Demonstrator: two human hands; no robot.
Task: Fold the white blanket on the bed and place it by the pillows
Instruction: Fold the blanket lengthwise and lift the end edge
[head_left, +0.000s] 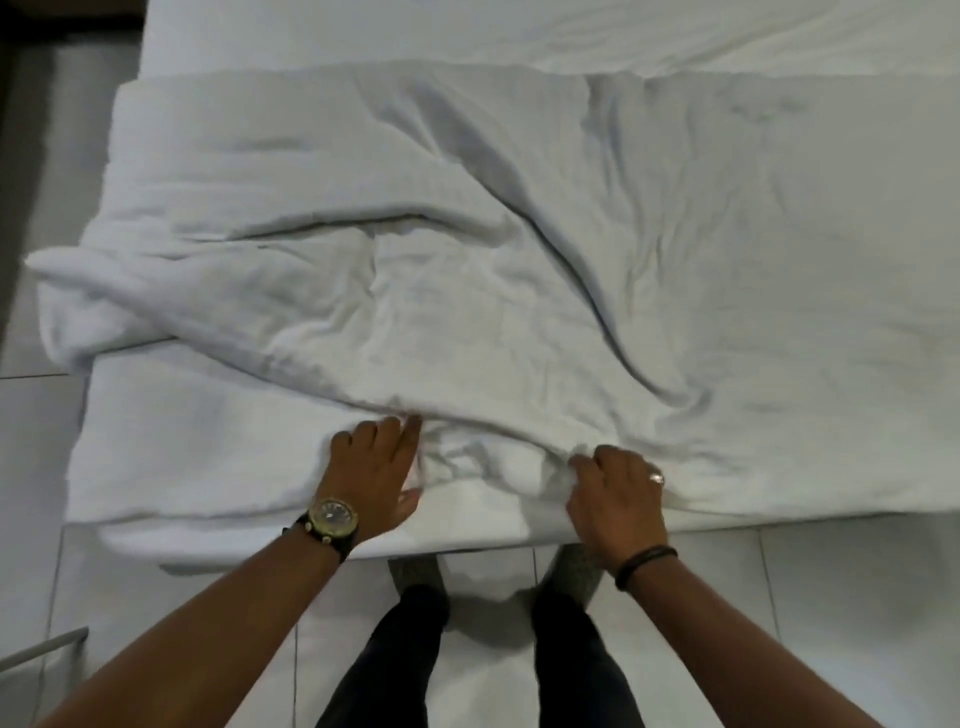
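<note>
White bed (519, 31) held the blanket (467, 260); at six o'clock, left hand (374, 467) lay flat, right hand (618, 493) pinched its edge, ready to fold it over next

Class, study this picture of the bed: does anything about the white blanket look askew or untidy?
Yes. The white blanket lies rumpled with deep diagonal creases, and its left end is bunched and spills over the bed's edge above the floor. The near hem is puckered between the left hand and right hand, so the layers are not squared up.
</note>
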